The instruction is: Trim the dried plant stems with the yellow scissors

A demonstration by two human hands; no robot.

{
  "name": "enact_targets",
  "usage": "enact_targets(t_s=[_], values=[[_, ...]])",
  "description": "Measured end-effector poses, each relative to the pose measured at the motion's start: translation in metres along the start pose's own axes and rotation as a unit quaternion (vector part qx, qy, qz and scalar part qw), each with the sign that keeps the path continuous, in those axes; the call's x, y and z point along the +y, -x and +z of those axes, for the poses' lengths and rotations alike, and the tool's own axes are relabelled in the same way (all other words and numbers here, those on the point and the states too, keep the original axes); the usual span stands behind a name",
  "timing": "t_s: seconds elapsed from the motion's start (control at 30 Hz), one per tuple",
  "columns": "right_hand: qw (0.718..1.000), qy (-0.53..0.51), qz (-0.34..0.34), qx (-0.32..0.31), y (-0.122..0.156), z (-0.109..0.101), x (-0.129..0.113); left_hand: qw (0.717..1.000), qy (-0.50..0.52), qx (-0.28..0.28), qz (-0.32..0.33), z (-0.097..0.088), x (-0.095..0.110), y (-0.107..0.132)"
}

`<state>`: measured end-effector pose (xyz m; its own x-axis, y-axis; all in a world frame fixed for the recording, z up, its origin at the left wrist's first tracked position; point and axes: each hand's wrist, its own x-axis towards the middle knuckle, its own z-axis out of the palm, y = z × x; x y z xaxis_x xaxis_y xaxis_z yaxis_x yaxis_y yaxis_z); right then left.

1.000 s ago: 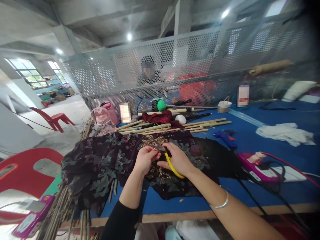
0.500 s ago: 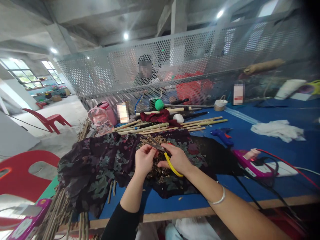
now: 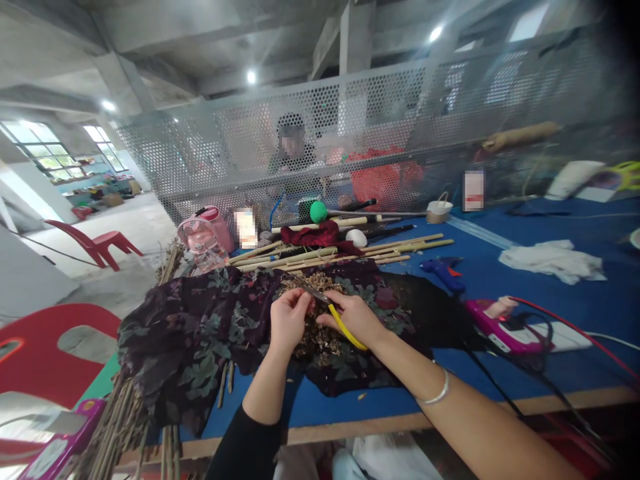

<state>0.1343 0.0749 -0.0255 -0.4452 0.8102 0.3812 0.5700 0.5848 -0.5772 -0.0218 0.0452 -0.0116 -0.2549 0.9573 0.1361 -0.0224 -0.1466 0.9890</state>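
Note:
My right hand (image 3: pixel 356 321) is closed around a pair of scissors (image 3: pixel 345 329) with yellow handles, the blades pointing up and left toward my other hand. Thumb and fingers of my left hand (image 3: pixel 291 316) are pinched together close to the blade tips; what sits between them is too small to make out. Beneath both hands lies a heap of brown dried plant bits (image 3: pixel 323 343), on a dark floral cloth (image 3: pixel 200 333) spread over the blue table (image 3: pixel 320 407).
Behind the cloth lie wooden sticks (image 3: pixel 400 247), a dark red cloth (image 3: pixel 315 232) and a green ball (image 3: pixel 319 212). A blue glue gun (image 3: pixel 443 272), a pink power strip (image 3: pixel 495 323) and a white cloth (image 3: pixel 555 259) are to the right. A perforated metal screen (image 3: pixel 225 147) stands behind; beyond it is a person.
The scissor blades look closer together than before. Both hands stay in nearly the same place over the heap.

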Motion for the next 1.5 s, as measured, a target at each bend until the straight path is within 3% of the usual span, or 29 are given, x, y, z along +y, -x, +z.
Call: enact_targets(t_s=[0.23,0.43,0.73,1.03,1.23,1.37,1.5], values=[[0.999,0.048,-0.001,0.017,0.0,0.0,-0.007,1.0,-0.01,0.003,-0.006,0.0,-0.002,-0.001],[0.999,0.033,-0.014,0.001,0.001,-0.002,-0.011,0.978,-0.184,0.043,0.093,0.0,-0.001,0.005],[1.0,0.015,-0.005,0.018,0.002,-0.001,-0.009,0.964,-0.222,0.038,0.143,0.002,0.006,0.011],[1.0,0.027,-0.008,-0.004,0.001,-0.006,-0.011,0.969,-0.218,0.02,0.116,-0.005,0.005,0.008],[0.996,0.092,0.006,-0.008,0.001,-0.006,-0.006,0.974,-0.22,-0.005,0.061,-0.013,0.003,0.001],[0.994,0.111,-0.001,-0.009,0.001,-0.01,-0.002,0.966,-0.255,0.042,0.013,-0.036,-0.003,-0.011],[0.996,0.093,-0.005,-0.015,-0.001,-0.015,0.0,0.918,-0.39,0.034,-0.056,-0.067,-0.009,-0.019]])
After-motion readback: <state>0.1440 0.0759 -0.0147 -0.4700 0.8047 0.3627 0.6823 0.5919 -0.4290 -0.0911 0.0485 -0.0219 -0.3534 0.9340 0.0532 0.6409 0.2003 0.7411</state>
